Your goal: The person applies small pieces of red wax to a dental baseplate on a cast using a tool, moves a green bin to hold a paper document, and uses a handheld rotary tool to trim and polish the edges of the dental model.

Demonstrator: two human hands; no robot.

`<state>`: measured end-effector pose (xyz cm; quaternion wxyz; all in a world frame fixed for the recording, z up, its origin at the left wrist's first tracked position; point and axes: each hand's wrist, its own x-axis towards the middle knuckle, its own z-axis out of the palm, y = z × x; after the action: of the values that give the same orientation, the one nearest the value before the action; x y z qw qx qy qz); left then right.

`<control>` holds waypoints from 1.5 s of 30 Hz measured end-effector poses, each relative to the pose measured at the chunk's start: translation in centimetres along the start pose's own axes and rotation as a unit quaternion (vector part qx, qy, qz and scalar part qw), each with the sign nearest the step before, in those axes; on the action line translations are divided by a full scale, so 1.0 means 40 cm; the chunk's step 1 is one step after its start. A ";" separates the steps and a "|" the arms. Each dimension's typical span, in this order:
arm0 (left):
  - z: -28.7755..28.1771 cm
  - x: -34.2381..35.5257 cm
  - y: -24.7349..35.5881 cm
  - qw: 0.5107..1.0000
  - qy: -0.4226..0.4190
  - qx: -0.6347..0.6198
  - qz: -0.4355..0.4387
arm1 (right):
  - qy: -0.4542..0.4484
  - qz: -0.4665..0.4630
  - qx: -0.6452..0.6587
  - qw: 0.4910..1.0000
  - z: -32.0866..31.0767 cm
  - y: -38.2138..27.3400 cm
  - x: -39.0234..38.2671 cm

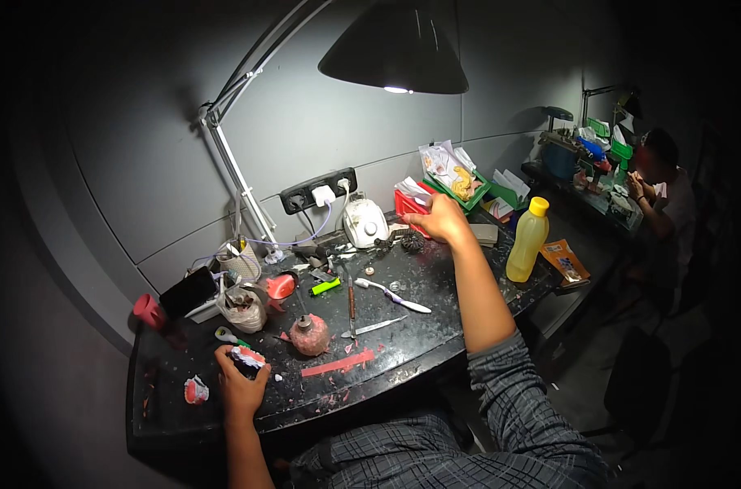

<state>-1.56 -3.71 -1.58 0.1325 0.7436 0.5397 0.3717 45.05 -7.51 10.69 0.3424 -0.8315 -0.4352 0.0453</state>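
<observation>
My left hand rests at the near left of the dark worktable and grips a small pink-and-white dental model. My right hand is stretched far across the table to its back edge, fingers curled at a red tray with papers in it. Whether it holds anything I cannot tell. A small black brush lies just left of that hand.
A pink alcohol lamp, a wax strip, a toothbrush, metal tools, a yellow bottle, a white device and a desk lamp crowd the table. Another person works at the far right bench.
</observation>
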 end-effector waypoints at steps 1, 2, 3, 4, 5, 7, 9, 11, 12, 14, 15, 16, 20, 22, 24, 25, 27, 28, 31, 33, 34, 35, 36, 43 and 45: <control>-0.002 0.000 0.014 1.000 0.006 0.012 0.000 | 0.023 0.013 -0.031 0.999 0.035 0.033 0.023; 0.006 0.007 0.008 1.000 0.003 -0.011 0.007 | 0.048 0.026 -0.061 0.997 0.079 0.073 0.052; 0.009 0.013 -0.005 1.000 -0.002 -0.029 0.013 | 0.044 -0.008 -0.094 0.995 0.121 0.087 0.067; 0.007 0.017 -0.013 0.999 -0.006 -0.047 0.019 | 0.041 -0.043 -0.129 0.990 0.148 0.087 0.073; 0.006 0.013 -0.010 0.997 -0.002 -0.069 0.018 | -0.010 -0.044 -0.131 0.990 0.140 0.062 0.060; 0.007 0.027 -0.033 0.994 0.008 -0.107 0.026 | -0.040 -0.060 -0.104 0.992 0.131 0.038 0.069; 0.009 0.022 -0.016 0.994 0.000 -0.110 0.006 | -0.116 -0.055 -0.090 0.988 0.085 0.002 0.053; 0.002 0.020 -0.022 0.993 0.007 -0.122 0.003 | -0.243 -0.099 -0.088 0.961 -0.020 -0.071 0.017; 0.008 0.018 -0.023 0.992 0.013 -0.128 0.009 | -0.260 -0.233 -0.032 0.936 -0.060 -0.066 0.002; 0.005 0.014 -0.039 0.992 0.013 -0.124 -0.002 | -0.274 -0.494 0.108 0.818 -0.207 -0.143 -0.121; 0.011 0.010 -0.039 0.992 0.021 -0.121 -0.005 | -0.285 -0.602 0.182 0.723 -0.265 -0.151 -0.158; 0.017 0.013 -0.037 0.993 0.028 -0.117 -0.006 | -0.362 -0.674 0.167 0.622 -0.330 -0.172 -0.204; 0.064 0.035 -0.114 0.990 0.066 -0.099 0.073 | -0.416 -0.798 0.349 0.260 -0.439 -0.125 -0.382; 0.056 0.029 -0.072 0.987 0.035 -0.156 0.011 | -0.312 -0.808 0.475 0.154 -0.422 -0.113 -0.458; 0.056 0.032 -0.094 0.989 0.044 -0.139 0.021 | -0.297 -0.813 0.478 0.153 -0.425 -0.096 -0.479; 0.061 0.034 -0.085 0.990 0.044 -0.133 0.028 | -0.299 -0.810 0.481 0.154 -0.426 -0.095 -0.485; 0.059 0.031 -0.079 0.991 0.045 -0.127 0.022 | -0.305 -0.801 0.490 0.159 -0.410 -0.091 -0.495; 0.062 0.037 -0.076 0.991 0.047 -0.127 0.022 | -0.287 -0.804 0.497 0.155 -0.404 -0.087 -0.500; 0.052 0.041 -0.097 0.991 0.056 -0.117 0.017 | -0.276 -0.813 0.493 0.138 -0.388 -0.099 -0.488; 0.044 0.040 -0.079 0.991 0.057 -0.118 0.025 | -0.260 -0.829 0.474 0.142 -0.407 -0.097 -0.506; 0.035 0.039 -0.073 0.991 0.060 -0.118 0.030 | -0.256 -0.834 0.465 0.148 -0.406 -0.086 -0.506; 0.043 0.042 -0.075 0.991 0.056 -0.121 0.030 | -0.256 -0.835 0.460 0.161 -0.387 -0.072 -0.482; 0.058 0.044 -0.072 0.990 0.047 -0.129 0.031 | -0.231 -0.800 0.520 0.193 -0.370 -0.037 -0.446; 0.042 0.020 -0.126 0.993 0.067 -0.089 0.035 | 0.214 -0.337 0.568 0.720 -0.271 -0.009 0.050; 0.069 0.029 -0.083 0.991 0.045 -0.124 0.031 | 0.357 -0.259 0.333 0.833 -0.180 0.169 0.268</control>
<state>-1.82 -0.85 -4.98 0.1872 0.7206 0.4715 0.4727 59.04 -5.85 14.46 0.7296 -0.4822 -0.4406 -0.2026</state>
